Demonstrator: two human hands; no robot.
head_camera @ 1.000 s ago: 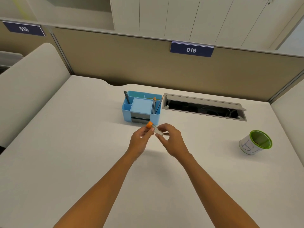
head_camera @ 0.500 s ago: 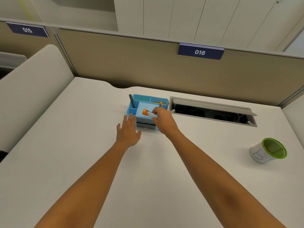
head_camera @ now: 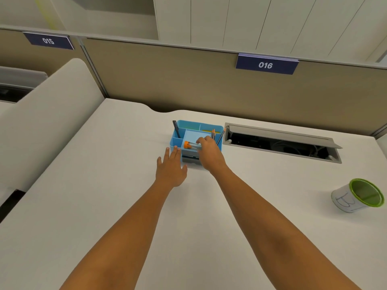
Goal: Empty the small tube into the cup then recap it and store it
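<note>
A small clear tube (head_camera: 192, 145) with an orange cap on lies sideways over the middle compartment of the blue desk organiser (head_camera: 175, 141). My right hand (head_camera: 209, 152) holds the tube's far end with its fingertips, reaching over the organiser's front edge. My left hand (head_camera: 170, 167) is flat and spread just left of the organiser's front corner, its fingertips touching or nearly touching the wall, holding nothing. The white cup (head_camera: 356, 195) with a green rim stands tilted far to the right on the white desk.
Pens and pencils (head_camera: 217, 136) stand in the organiser's side slots. An open cable hatch (head_camera: 280, 143) is sunk into the desk right of the organiser. A beige partition (head_camera: 188, 80) closes the back; a curved side panel (head_camera: 48, 122) rises on the left.
A second ago both hands held the capped tube in front of the organiser. My right hand has since carried it into the organiser, and my left hand let go and spread beside it.
</note>
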